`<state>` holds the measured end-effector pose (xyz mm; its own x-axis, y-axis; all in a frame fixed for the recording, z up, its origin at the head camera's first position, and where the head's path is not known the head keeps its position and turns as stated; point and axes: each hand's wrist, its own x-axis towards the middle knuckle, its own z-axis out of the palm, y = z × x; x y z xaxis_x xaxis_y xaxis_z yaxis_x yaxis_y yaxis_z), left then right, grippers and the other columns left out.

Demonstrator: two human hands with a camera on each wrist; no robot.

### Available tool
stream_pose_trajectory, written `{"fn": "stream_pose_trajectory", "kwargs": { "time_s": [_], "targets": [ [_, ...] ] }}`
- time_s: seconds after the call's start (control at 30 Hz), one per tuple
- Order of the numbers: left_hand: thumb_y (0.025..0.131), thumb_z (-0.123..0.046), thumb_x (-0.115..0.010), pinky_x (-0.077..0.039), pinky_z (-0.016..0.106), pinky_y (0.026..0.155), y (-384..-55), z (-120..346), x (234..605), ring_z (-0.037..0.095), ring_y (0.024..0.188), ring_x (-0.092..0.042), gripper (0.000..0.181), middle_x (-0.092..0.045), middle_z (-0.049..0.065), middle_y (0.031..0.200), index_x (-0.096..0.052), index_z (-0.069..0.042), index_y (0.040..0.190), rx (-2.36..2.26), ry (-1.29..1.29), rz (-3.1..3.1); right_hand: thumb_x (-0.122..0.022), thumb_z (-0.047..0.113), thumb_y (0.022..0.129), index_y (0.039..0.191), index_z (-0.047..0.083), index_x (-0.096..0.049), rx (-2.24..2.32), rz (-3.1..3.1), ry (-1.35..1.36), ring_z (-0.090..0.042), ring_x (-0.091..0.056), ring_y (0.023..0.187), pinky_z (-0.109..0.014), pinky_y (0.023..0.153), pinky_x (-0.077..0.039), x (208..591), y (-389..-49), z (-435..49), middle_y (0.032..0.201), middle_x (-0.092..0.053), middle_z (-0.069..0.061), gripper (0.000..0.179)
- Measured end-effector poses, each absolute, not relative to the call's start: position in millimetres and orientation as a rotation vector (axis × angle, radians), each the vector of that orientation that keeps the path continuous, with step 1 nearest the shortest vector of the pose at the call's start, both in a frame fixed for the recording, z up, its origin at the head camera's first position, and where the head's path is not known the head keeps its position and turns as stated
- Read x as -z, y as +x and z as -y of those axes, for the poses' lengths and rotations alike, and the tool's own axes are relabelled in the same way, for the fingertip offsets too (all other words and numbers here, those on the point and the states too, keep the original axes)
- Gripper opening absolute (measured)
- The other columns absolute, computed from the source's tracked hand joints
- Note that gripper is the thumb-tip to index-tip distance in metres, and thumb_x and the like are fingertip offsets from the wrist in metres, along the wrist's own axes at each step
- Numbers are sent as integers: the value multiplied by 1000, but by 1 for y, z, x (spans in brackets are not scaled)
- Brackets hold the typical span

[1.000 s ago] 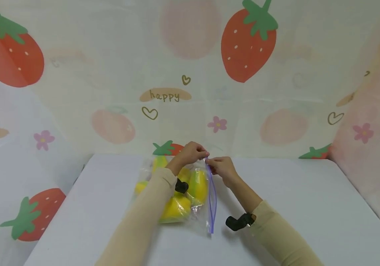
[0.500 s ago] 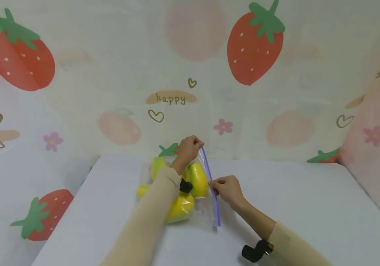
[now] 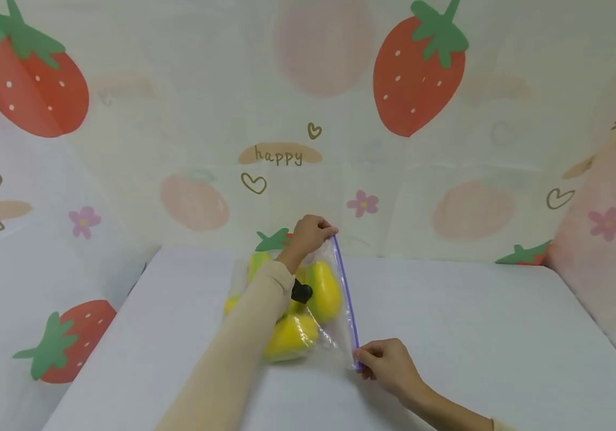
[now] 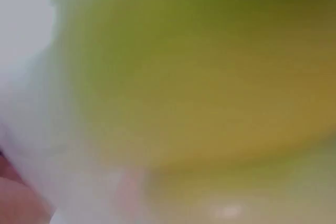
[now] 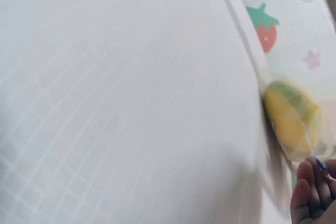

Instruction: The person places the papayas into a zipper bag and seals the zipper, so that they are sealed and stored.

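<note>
A clear zip bag (image 3: 334,347) lies on the table with several yellow-green mangoes (image 3: 325,291) inside. Its purple zipper strip (image 3: 346,287) runs as a single straight line down the bag's right side. My left hand (image 3: 310,232) pinches the strip's far end, raised above the table. At the near end, the thumb and fingers of my right hand (image 3: 390,362) pinch the strip's corner. A blurred mango (image 4: 210,87) fills most of the left wrist view. In the right wrist view, a mango (image 5: 291,119) shows through the plastic beyond my curled fingers. My left forearm hides part of the bag.
The white table (image 3: 464,323) stretches out on both sides of the bag. Behind it hangs a cloth backdrop (image 3: 308,120) printed with strawberries, hearts and flowers. A black wrist camera (image 3: 301,292) sits on my left wrist, over the bag.
My right hand has slid along the zipper from the far end to the near corner. The strip's two edges, apart before, now lie together. My left hand still holds the far end.
</note>
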<state>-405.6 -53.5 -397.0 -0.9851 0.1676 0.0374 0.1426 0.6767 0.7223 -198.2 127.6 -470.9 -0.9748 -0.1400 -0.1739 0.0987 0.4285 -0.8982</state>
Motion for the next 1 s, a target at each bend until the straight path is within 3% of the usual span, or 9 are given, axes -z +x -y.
{"fn": "stream_pose_trajectory", "kwargs": {
  "time_s": [0.33, 0.83, 1.0],
  "targets": [
    [97, -24, -59, -50, 40, 95, -400, 60, 399, 29, 109, -59, 30, -65, 14, 120, -65, -2, 117, -1234, 287, -2669, -67, 14, 88, 91, -9, -73, 1619, -2303, 27, -11, -57, 57, -26, 55, -51, 479, -203, -141, 68, -70, -6, 23],
    [97, -21, -59, -51, 33, 83, -392, 50, 406, 20, 90, -58, 26, -68, 14, 110, -70, -1, 111, -1277, 255, -2640, -64, 11, 87, 95, -11, -71, 1601, -2209, -12, -11, -59, 59, -25, 57, -52, 475, -196, -154, 68, -68, -2, 24],
    [96, -21, -61, -51, 35, 89, -391, 45, 406, 21, 92, -57, 26, -68, 14, 111, -68, -1, 112, -1231, 286, -2623, -64, 12, 88, 94, -10, -70, 1561, -2178, -59, -10, -59, 58, -25, 57, -50, 479, -197, -162, 67, -67, 0, 24]
  ]
}}
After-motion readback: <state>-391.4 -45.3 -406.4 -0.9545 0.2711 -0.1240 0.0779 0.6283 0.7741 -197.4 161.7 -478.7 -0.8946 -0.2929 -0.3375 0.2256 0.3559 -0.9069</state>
